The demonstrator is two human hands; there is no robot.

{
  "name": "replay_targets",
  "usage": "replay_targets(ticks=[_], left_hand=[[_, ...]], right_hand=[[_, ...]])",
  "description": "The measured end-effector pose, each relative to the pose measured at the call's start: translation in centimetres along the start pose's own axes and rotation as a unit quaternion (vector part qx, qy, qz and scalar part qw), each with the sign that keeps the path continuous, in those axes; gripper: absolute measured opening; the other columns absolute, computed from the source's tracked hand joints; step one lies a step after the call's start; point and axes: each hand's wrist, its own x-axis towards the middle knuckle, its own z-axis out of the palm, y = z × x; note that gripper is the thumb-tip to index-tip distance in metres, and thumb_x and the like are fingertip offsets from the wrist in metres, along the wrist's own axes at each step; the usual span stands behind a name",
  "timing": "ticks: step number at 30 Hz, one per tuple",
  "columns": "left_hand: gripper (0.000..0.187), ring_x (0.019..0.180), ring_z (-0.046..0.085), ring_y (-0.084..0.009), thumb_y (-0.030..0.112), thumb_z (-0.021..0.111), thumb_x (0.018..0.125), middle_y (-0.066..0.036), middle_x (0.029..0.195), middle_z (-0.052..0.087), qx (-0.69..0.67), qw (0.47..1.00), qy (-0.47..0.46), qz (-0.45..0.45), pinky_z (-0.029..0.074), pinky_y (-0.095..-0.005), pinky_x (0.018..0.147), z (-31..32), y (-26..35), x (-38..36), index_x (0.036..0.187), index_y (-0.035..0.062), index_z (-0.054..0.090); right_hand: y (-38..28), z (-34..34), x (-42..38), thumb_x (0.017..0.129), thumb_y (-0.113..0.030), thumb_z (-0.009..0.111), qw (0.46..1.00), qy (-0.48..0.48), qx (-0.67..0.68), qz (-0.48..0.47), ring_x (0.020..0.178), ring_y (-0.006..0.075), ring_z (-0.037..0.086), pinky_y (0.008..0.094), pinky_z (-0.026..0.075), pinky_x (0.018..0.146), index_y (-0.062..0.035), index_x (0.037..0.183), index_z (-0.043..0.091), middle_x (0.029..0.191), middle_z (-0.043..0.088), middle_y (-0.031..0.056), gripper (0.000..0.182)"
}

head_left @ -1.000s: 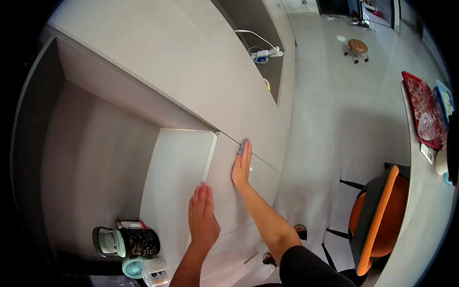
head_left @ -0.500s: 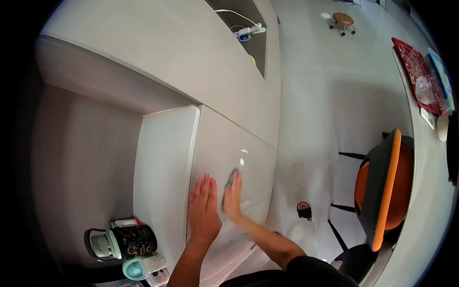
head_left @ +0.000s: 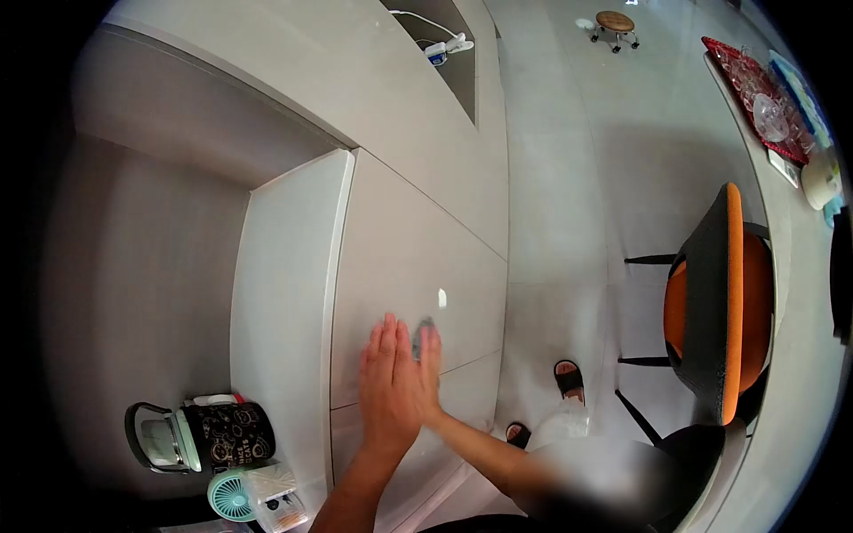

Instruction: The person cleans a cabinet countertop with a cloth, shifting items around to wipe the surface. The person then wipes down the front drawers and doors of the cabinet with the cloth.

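Note:
My left hand point(head_left: 388, 386) lies with its fingers stretched out against the pale cabinet door point(head_left: 400, 249), holding nothing. Right beside it, touching or overlapping from this angle, is my right hand point(head_left: 429, 369). It presses a small grey cloth point(head_left: 424, 334) against the same door; only part of the cloth shows past the fingers. Both hands point up the picture, near the seam between this panel and the one below. A bright light reflection shows on the glossy door just beyond the fingertips.
On the left, a cabinet niche holds a black patterned jug with a handle point(head_left: 233, 435), a mint fan point(head_left: 232, 495) and a clear box point(head_left: 280, 511). An orange-and-black chair point(head_left: 711, 302) stands by a table with a red tray point(head_left: 742, 89). A round stool point(head_left: 615, 24) is farther off.
My right hand has moved left and down with the grey cloth, coming up against my left hand. The camera view has shifted slightly, and a second sandalled foot shows more.

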Motion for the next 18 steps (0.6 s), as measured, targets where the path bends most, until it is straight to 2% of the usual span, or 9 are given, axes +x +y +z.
replay_targets(ticks=[1,4,7,10,14,17,18], left_hand=[[0.058,0.141,0.035,-0.0444,-0.005,0.040,0.086,-0.027,0.152,0.038,0.010,1.000,0.007,-0.001,0.027,-0.0524,0.117,0.6,-0.7,-0.3,0.145,-0.0093,0.040],[0.060,0.140,0.036,-0.0445,-0.006,0.040,0.085,-0.028,0.151,0.039,0.021,1.000,0.008,-0.003,0.028,-0.0525,0.116,0.9,-1.0,0.1,0.144,-0.0100,0.040],[0.059,0.140,0.038,-0.0425,-0.007,0.040,0.086,-0.027,0.151,0.040,0.031,0.999,0.000,-0.014,0.029,-0.0531,0.115,2.0,-1.0,1.2,0.144,-0.0088,0.041],[0.062,0.141,0.036,-0.0434,-0.010,0.040,0.083,-0.027,0.151,0.039,0.006,1.000,-0.010,-0.003,0.028,-0.0533,0.116,4.0,-1.0,2.8,0.144,-0.0092,0.040],[0.065,0.142,0.034,-0.0440,-0.012,0.041,0.080,-0.027,0.152,0.038,-0.005,0.999,-0.029,-0.017,0.026,-0.0528,0.118,6.8,-1.4,5.5,0.145,-0.0091,0.039],[0.066,0.143,0.034,-0.0437,-0.013,0.042,0.080,-0.026,0.153,0.037,0.004,0.998,-0.046,-0.034,0.026,-0.0532,0.118,8.4,-1.6,7.4,0.146,-0.0079,0.039],[0.063,0.142,0.035,-0.0425,-0.012,0.042,0.082,-0.025,0.153,0.039,0.010,0.999,-0.042,-0.033,0.026,-0.0528,0.117,9.1,-1.6,7.8,0.146,-0.0070,0.040]], right_hand=[[-2.4,-0.1,2.2,0.093,-0.008,0.039,0.997,-0.022,0.026,-0.075,0.148,0.0420,0.023,0.0514,0.017,0.121,-0.0026,0.154,0.031,0.161,0.025,0.0227,0.062],[-3.0,-0.7,11.1,0.094,-0.010,0.040,0.976,-0.065,0.036,-0.204,0.148,0.0424,0.021,0.0511,0.016,0.121,-0.0046,0.155,0.031,0.160,0.025,0.0241,0.062],[4.5,-0.3,16.9,0.094,-0.009,0.041,1.000,-0.005,0.021,-0.002,0.149,0.0421,0.020,0.0508,0.016,0.121,-0.0056,0.155,0.029,0.161,0.023,0.0236,0.063],[5.0,0.2,17.3,0.093,-0.008,0.042,0.991,0.014,-0.020,0.128,0.149,0.0418,0.020,0.0492,0.016,0.122,-0.0050,0.155,0.028,0.162,0.021,0.0224,0.063],[-0.7,-0.4,22.2,0.093,-0.006,0.040,0.992,-0.037,0.012,-0.121,0.148,0.0415,0.021,0.0458,0.017,0.123,-0.0049,0.155,0.027,0.162,0.021,0.0215,0.064],[7.4,-0.8,25.6,0.093,-0.006,0.040,0.996,-0.026,-0.004,-0.079,0.148,0.0424,0.021,0.0452,0.017,0.123,-0.0047,0.155,0.027,0.162,0.021,0.0208,0.063],[11.6,-0.9,25.6,0.094,-0.007,0.040,0.999,-0.023,-0.014,0.024,0.148,0.0429,0.021,0.0441,0.016,0.123,-0.0033,0.155,0.026,0.161,0.021,0.0227,0.063]])
